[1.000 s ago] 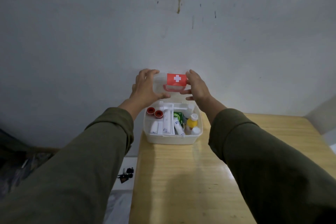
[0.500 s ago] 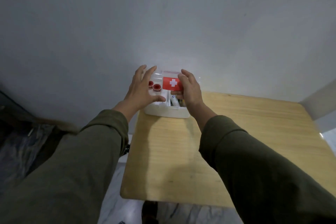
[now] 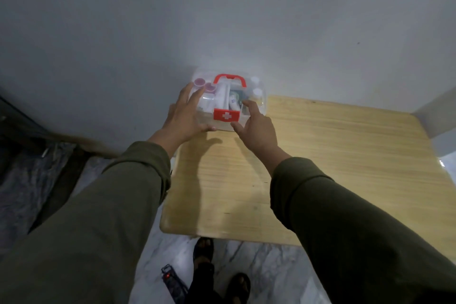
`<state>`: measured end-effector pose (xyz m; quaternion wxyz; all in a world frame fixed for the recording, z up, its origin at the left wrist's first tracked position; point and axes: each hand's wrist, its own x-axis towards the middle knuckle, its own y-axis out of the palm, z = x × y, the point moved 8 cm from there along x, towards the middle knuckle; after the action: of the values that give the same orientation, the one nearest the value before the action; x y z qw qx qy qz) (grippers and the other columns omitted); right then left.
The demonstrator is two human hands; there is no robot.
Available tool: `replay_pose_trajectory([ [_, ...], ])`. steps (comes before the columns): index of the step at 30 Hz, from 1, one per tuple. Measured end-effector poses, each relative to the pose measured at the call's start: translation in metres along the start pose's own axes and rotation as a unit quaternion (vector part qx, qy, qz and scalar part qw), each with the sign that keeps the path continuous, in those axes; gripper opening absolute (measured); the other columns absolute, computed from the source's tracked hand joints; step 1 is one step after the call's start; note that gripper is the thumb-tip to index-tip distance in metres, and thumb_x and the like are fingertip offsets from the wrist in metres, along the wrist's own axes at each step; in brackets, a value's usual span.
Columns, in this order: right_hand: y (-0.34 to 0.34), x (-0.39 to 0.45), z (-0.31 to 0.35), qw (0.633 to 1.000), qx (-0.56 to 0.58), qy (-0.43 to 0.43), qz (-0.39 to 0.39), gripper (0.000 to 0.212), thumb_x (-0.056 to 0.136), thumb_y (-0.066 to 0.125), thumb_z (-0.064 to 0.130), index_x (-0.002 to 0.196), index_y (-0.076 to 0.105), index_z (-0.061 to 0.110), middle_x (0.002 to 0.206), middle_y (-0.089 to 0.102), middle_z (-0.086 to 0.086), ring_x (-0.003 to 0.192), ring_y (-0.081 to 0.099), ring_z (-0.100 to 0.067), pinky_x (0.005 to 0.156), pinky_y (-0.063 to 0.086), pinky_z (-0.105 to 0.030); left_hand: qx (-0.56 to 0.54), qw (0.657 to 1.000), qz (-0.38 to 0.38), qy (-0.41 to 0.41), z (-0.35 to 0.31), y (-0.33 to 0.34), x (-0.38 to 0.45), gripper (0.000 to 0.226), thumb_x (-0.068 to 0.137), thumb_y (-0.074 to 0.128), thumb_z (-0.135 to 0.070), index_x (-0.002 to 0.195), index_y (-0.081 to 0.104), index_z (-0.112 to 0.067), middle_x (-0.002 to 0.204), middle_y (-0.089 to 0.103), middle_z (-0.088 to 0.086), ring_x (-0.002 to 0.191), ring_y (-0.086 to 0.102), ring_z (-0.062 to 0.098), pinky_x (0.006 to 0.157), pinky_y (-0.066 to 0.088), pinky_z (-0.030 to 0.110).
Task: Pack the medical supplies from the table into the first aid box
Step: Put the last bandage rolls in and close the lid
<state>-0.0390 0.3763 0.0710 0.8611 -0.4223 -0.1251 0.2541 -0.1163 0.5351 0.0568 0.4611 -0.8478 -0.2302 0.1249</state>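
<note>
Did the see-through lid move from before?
Yes. The clear lid came down onto the white box on the table; its red latch now faces front.

First aid box (image 3: 228,103): white base, clear lid down over it, red handle (image 3: 230,79) on top, red front latch (image 3: 226,115) bearing a white cross; stands upright at the far left corner of the wooden table, against the wall. Contents seen blurred through the lid: two red-capped items (image 3: 204,83) at left, white tubes at centre, white-capped bottles (image 3: 256,92) at right.
</note>
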Motion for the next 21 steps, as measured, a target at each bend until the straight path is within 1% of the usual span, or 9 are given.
replay_pose_trajectory([
  [3,-0.009,0.002,0.009,0.983,-0.164,-0.062,-0.058,0.056,0.086,0.063,0.039,0.133,0.039,0.022,0.122,0.051,-0.010,0.108,0.051,-0.024,0.086,0.049,-0.035,0.016,1.000,-0.008,0.007,-0.001,-0.003,0.008,0.101,0.067,0.079,-0.045,0.147,0.019,-0.029,0.158,0.008,0.002,0.142,0.020,0.032,0.113,0.024,0.049],
  [4,-0.010,0.004,0.011,0.973,-0.206,-0.079,-0.067,0.060,0.085,0.063,0.041,0.135,0.036,0.023,0.127,0.046,-0.011,0.113,0.046,-0.026,0.091,0.045,-0.038,0.020,1.000,-0.009,0.010,-0.001,-0.004,0.011,0.101,0.068,0.079,-0.044,0.147,0.019,-0.029,0.158,0.008,0.002,0.142,0.019,0.031,0.114,0.024,0.050],
  [6,-0.007,0.010,0.011,0.961,-0.254,-0.093,-0.059,0.070,0.083,0.064,0.045,0.141,0.029,0.028,0.143,0.033,-0.014,0.130,0.033,-0.032,0.102,0.036,-0.046,0.029,0.999,-0.007,0.012,0.000,-0.003,0.017,0.100,0.070,0.078,-0.044,0.148,0.016,-0.029,0.158,0.007,0.001,0.144,0.015,0.030,0.115,0.023,0.053],
  [8,0.002,0.017,0.007,0.958,-0.269,-0.089,-0.030,0.076,0.083,0.062,0.048,0.145,0.020,0.031,0.154,0.018,-0.014,0.143,0.016,-0.036,0.111,0.025,-0.053,0.045,0.999,-0.001,0.012,0.002,0.002,0.024,0.100,0.073,0.076,-0.042,0.149,0.013,-0.027,0.159,0.004,0.002,0.145,0.011,0.029,0.115,0.021,0.053],
  [9,0.007,0.021,0.004,0.958,-0.274,-0.084,-0.014,0.078,0.085,0.060,0.049,0.146,0.015,0.032,0.157,0.012,-0.013,0.145,0.008,-0.036,0.113,0.020,-0.056,0.050,0.999,0.001,0.014,0.002,0.004,0.027,0.100,0.074,0.075,-0.042,0.149,0.012,-0.026,0.159,0.004,0.002,0.146,0.009,0.028,0.116,0.020,0.053],
  [11,0.015,0.027,-0.001,0.957,-0.278,-0.077,0.005,0.079,0.087,0.057,0.051,0.147,0.008,0.033,0.159,0.003,-0.012,0.147,0.000,-0.036,0.115,0.014,-0.058,0.050,0.999,-0.001,0.021,0.002,0.010,0.032,0.100,0.074,0.075,-0.041,0.148,0.010,-0.025,0.159,0.004,0.001,0.146,0.008,0.027,0.116,0.020,0.054],
  [14,0.018,0.037,-0.002,0.958,-0.278,-0.074,0.009,0.078,0.089,0.052,0.052,0.148,0.006,0.033,0.160,-0.001,-0.012,0.147,-0.004,-0.037,0.114,0.012,-0.059,0.048,0.999,-0.005,0.024,0.007,0.016,0.040,0.100,0.073,0.076,-0.042,0.147,0.011,-0.027,0.158,0.005,0.000,0.145,0.010,0.028,0.115,0.023,0.053],
  [16,0.019,0.044,-0.002,0.957,-0.281,-0.073,0.006,0.079,0.088,0.053,0.051,0.148,0.005,0.032,0.160,-0.002,-0.012,0.147,-0.005,-0.037,0.115,0.013,-0.059,0.052,0.998,-0.008,0.026,0.009,0.017,0.047,0.100,0.072,0.076,-0.043,0.147,0.011,-0.027,0.158,0.005,0.000,0.145,0.011,0.028,0.115,0.024,0.053],
  [21,0.022,0.065,-0.003,0.954,-0.290,-0.072,0.012,0.082,0.089,0.053,0.050,0.148,-0.001,0.032,0.160,-0.005,-0.013,0.146,-0.007,-0.037,0.116,0.013,-0.057,0.053,0.998,-0.003,0.027,0.009,0.017,0.067,0.101,0.073,0.075,-0.044,0.148,0.010,-0.027,0.158,0.003,0.000,0.146,0.007,0.028,0.116,0.023,0.052],
])
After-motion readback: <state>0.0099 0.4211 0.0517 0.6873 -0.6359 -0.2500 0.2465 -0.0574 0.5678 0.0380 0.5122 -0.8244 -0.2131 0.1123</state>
